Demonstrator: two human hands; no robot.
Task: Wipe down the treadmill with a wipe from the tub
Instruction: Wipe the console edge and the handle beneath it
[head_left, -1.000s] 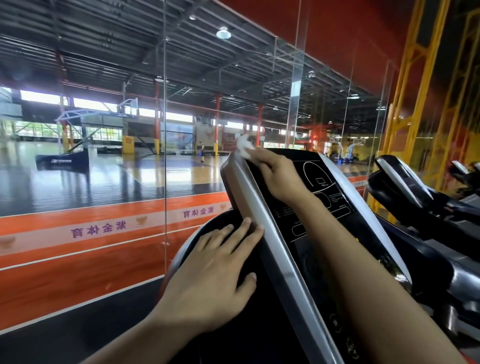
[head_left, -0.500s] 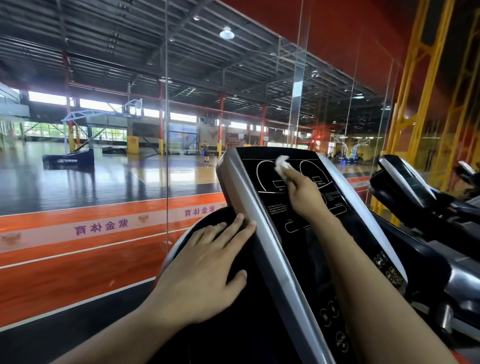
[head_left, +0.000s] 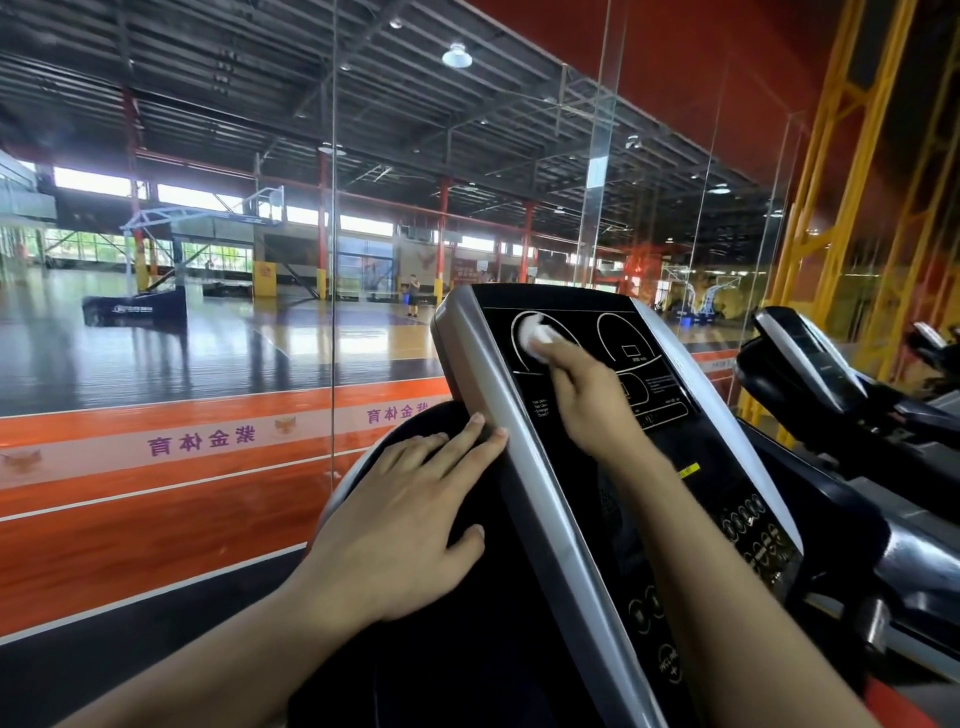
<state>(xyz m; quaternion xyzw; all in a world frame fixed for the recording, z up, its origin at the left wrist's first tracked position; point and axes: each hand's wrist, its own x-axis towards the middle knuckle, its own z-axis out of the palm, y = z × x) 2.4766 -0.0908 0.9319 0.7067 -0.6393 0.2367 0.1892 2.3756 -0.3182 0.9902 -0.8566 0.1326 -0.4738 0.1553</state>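
The treadmill console (head_left: 670, 431) is a tilted black panel with a silver frame, filling the centre and lower right of the head view. My right hand (head_left: 589, 395) pinches a small crumpled white wipe (head_left: 535, 338) and presses it on the upper left of the black display. My left hand (head_left: 410, 525) lies flat with straight fingers on the dark rounded housing left of the console, fingertips touching the silver frame edge. The tub is not in view.
A glass wall (head_left: 332, 312) stands just beyond the console, with a basketball court behind it. A second treadmill console (head_left: 810, 364) stands at the right. Yellow steel posts (head_left: 831, 234) rise at the far right.
My right hand has carried the wipe from the console's top left corner onto the display and is now back at its upper left. The left hand has barely moved.
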